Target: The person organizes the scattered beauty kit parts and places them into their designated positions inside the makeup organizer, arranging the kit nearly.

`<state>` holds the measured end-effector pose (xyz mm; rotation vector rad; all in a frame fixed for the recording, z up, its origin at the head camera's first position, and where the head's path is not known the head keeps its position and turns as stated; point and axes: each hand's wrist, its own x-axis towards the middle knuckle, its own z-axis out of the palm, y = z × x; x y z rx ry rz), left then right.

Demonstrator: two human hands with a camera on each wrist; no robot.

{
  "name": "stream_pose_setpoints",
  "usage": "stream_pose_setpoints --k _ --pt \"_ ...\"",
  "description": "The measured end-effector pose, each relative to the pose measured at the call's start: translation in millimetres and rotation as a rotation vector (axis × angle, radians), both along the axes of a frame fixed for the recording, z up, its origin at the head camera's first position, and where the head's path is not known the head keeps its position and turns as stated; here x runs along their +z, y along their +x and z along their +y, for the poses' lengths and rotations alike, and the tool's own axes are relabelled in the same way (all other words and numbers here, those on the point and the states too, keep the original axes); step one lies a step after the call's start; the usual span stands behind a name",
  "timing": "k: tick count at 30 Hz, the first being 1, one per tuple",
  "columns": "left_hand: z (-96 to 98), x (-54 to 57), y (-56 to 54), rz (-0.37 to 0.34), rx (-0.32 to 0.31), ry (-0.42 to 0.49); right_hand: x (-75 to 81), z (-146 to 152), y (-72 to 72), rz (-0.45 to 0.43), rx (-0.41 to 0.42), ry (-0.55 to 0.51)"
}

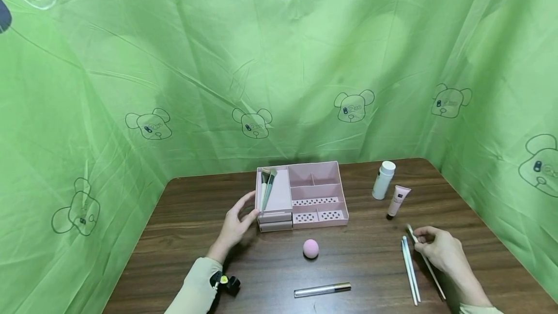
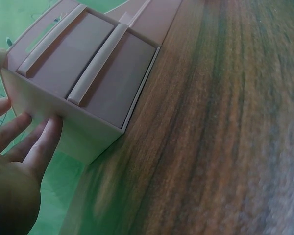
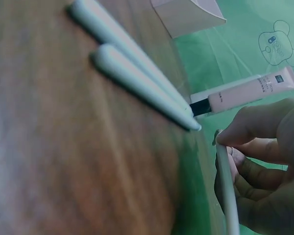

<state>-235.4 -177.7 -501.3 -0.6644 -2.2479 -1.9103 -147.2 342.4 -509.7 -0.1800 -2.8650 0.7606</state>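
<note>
My right hand pinches a slim pale makeup brush between thumb and fingers at the table's right side. In the right wrist view its handle runs down below the fingertips. Just left of it lie two pale blue-white brushes, side by side. My left hand rests against the left side of a pink makeup organizer, thumb at its front corner. The left wrist view shows straight fingers along the side wall. Two green-tipped makeup brushes lie in the organizer's left compartment, above two drawers.
A pink ball-shaped sponge sits in front of the organizer, with a silver cosmetic tube nearer the front. At right stand a white-capped bottle and a pink squeeze tube. Green curtains hang around the wooden table.
</note>
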Motion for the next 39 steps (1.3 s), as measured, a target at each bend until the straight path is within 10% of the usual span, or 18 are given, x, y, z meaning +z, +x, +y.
stream_pose_setpoints --k 39 --pt "0.2 3.8 1.4 0.009 0.008 -0.023 38.7 -70 -47.5 0.11 0.07 -0.186"
